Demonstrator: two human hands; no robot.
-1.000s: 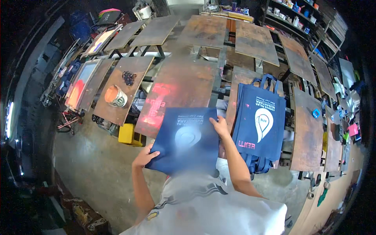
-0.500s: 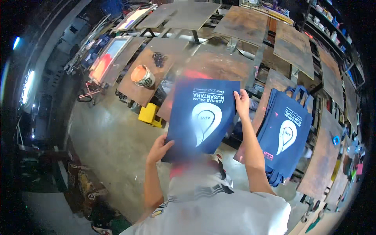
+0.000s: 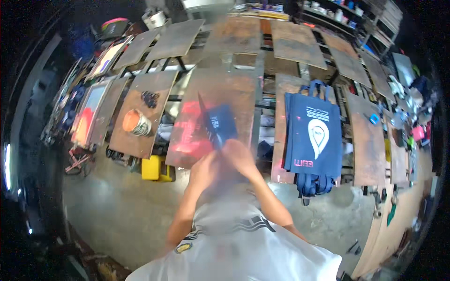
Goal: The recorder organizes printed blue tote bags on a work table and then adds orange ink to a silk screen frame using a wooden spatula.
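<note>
Frame centre: your left hand (image 3: 203,169) and right hand (image 3: 239,157) grip the blue bag (image 3: 224,122), finger detail blurred; an uneven pull could crease it.

Tabletops (image 3: 297,44) are standing above a grey floor (image 3: 126,201).
White light (image 3: 7,166) is glowing far left; shelves (image 3: 332,20) are standing upper right.

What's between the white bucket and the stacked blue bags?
In the head view, a pink-stained board lies between the bucket and the stacked bags, the held blue cloth partly hiding it.
</note>
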